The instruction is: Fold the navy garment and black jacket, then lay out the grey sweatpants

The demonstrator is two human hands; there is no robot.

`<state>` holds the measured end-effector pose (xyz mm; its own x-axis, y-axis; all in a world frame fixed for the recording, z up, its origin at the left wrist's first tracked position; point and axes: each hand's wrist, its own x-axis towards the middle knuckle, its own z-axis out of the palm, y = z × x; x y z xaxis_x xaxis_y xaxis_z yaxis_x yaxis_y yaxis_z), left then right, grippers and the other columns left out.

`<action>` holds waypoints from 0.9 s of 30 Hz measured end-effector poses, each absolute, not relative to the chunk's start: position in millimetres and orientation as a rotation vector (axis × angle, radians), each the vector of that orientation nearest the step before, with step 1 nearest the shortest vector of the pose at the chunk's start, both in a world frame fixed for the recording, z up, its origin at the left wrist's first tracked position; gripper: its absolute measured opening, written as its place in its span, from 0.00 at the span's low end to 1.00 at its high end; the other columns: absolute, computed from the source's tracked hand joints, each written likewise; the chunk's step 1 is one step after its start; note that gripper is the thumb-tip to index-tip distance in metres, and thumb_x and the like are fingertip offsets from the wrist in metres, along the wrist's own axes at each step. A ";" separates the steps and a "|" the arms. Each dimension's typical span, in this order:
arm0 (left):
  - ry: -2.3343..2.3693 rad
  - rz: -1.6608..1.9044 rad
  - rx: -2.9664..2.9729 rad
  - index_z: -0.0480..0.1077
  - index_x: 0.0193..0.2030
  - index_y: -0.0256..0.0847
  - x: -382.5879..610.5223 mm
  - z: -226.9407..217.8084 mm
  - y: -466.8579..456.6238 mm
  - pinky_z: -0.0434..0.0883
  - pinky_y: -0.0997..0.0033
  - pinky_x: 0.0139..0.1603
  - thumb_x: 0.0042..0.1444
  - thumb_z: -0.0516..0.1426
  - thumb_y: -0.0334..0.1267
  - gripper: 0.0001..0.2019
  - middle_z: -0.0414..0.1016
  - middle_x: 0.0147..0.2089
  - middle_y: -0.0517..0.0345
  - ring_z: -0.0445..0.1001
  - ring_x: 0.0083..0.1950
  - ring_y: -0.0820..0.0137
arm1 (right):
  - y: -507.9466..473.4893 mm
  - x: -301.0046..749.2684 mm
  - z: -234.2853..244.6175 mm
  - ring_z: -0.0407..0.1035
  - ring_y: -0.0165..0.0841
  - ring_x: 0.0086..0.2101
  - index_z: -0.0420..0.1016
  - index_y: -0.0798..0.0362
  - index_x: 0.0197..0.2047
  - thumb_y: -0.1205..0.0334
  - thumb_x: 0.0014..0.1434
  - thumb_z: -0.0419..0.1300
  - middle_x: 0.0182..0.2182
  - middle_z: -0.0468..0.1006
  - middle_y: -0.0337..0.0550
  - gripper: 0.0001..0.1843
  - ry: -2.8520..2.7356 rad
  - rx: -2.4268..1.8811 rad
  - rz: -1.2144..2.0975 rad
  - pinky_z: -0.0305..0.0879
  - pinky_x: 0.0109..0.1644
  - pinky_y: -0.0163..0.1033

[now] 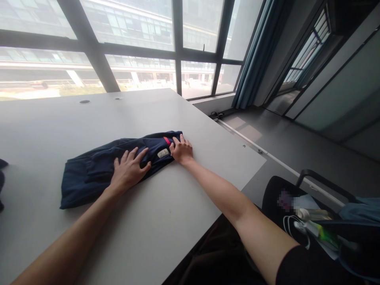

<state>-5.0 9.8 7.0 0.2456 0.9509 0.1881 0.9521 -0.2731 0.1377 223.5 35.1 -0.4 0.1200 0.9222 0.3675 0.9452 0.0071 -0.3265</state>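
Note:
A dark navy garment (97,168) lies on the white table, folded into a long flat strip. Near its right end it carries a light label patch (163,153) and a short red stripe (167,141). My left hand (129,168) rests palm down on the middle of the cloth, fingers spread. At the right end, my right hand (181,150) lies over the garment's edge with its fingers apart. Its palm side is hidden. The folded layers inside the strip cannot be made out.
The white table (142,111) extends toward large windows, with a round cable hole cover (84,102) near the back. Part of a dark object (1,184) shows at the left edge. A chair (273,194) holding a bottle (314,214) and a white cable stands at right.

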 end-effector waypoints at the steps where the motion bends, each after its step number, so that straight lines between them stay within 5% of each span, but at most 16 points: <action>1: -1.882 -0.369 -2.474 0.53 0.77 0.56 -5.1 6.7 9.8 0.47 0.34 0.73 0.66 0.48 0.59 0.35 0.49 0.79 0.50 0.47 0.78 0.43 | 35.0 223.4 -0.3 0.66 0.46 0.59 0.69 0.45 0.68 0.52 0.70 0.50 0.70 0.63 0.50 0.26 -1.800 -1.913 -0.065 0.61 0.64 0.50; 27: -1.877 -0.397 -2.433 0.56 0.76 0.51 -0.1 6.7 -1.4 0.47 0.36 0.74 0.67 0.46 0.57 0.33 0.50 0.78 0.48 0.47 0.78 0.45 | 31.2 220.8 0.9 0.66 0.46 0.59 0.69 0.46 0.68 0.53 0.70 0.49 0.70 0.63 0.50 0.26 -1.797 -1.905 -0.058 0.61 0.64 0.51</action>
